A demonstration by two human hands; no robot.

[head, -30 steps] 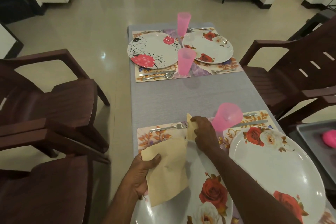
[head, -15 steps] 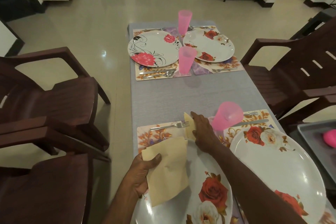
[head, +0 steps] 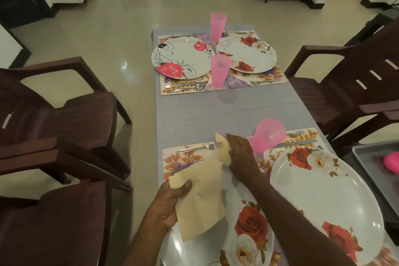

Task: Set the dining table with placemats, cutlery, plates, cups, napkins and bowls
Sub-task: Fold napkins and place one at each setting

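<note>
My right hand (head: 240, 153) pinches a small folded cream paper napkin (head: 223, 149), its long axis crossing the tines of the steel fork (head: 199, 147), while my left hand (head: 170, 203) grips the spare cream napkins (head: 200, 198) nearer me than that fork

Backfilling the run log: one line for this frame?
step: napkins | left hand: holds napkin stack | right hand: pinches folded napkin by fork | bowls: none seen
</note>
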